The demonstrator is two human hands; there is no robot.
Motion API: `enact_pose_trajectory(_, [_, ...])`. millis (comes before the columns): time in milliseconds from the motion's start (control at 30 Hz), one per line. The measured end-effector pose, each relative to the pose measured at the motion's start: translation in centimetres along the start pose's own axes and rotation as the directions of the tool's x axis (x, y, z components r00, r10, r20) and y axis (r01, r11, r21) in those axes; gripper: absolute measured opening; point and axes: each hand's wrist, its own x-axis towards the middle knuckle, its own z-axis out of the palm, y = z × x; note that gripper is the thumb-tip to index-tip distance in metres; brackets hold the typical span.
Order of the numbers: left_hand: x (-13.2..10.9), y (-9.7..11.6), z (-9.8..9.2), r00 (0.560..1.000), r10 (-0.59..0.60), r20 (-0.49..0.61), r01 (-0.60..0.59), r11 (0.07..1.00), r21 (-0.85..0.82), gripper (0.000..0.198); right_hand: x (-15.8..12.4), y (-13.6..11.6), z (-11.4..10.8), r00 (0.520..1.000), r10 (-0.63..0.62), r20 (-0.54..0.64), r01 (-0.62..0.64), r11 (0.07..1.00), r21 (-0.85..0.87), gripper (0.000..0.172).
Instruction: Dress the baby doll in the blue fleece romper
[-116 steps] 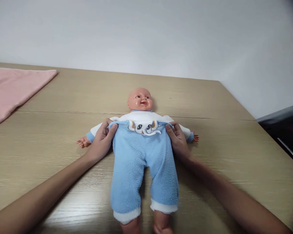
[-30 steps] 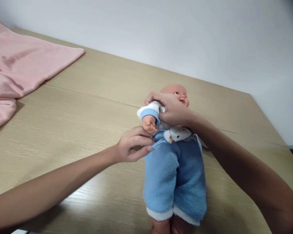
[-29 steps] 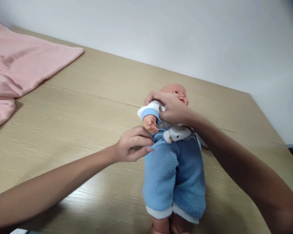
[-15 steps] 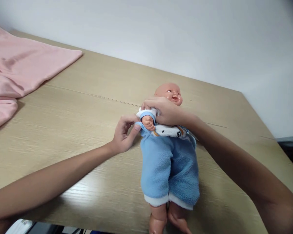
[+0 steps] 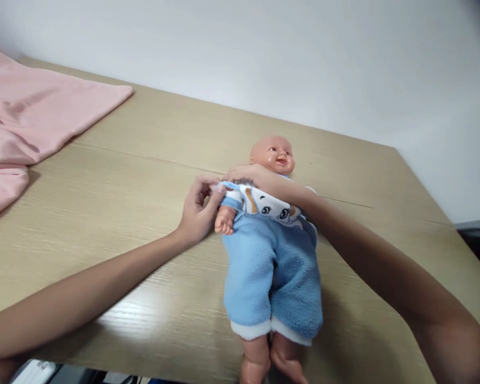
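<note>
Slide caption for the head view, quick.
Left hand pinches the doll's blue outfit near its top; right hand reaches across the doll.

Light blue trousers (image 5: 250,272) with white cuffs (image 5: 246,330) bear a white elephant face (image 5: 274,205) with orange patches (image 5: 250,200); the cloth (image 5: 60,101) is pink, the tabletop (image 5: 124,213) wood-grained tan.

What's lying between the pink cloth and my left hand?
Only tabletop, crossed by a thin seam, lies between the pink cloth and your left hand; the head view shows this.
</note>
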Motion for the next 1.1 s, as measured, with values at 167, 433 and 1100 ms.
enact_pose_trajectory(167, [-0.3, -0.3, -0.1, 0.994, -0.099, 0.05, 0.1, 0.995, -0.015, 0.036, -1.9, -2.3, -1.7, 0.991, 0.119, 0.059, -0.131, 0.955, 0.268, 0.034])
enact_pose_trajectory(433, [0.5, -0.3, -0.1, 0.929, -0.356, 0.1, 0.369, 0.912, -0.18, 0.043, -2.3, -6.1, 1.6, 0.851, 0.393, -0.349, -0.465, 0.872, -0.152, 0.021])
enact_pose_trajectory(1100, [2.8, -1.6, -1.4, 0.875, -0.319, 0.364, 0.381, 0.918, -0.113, 0.04, -1.9, -5.5, 1.4, 0.848, 0.466, -0.252, -0.523, 0.814, -0.255, 0.029])
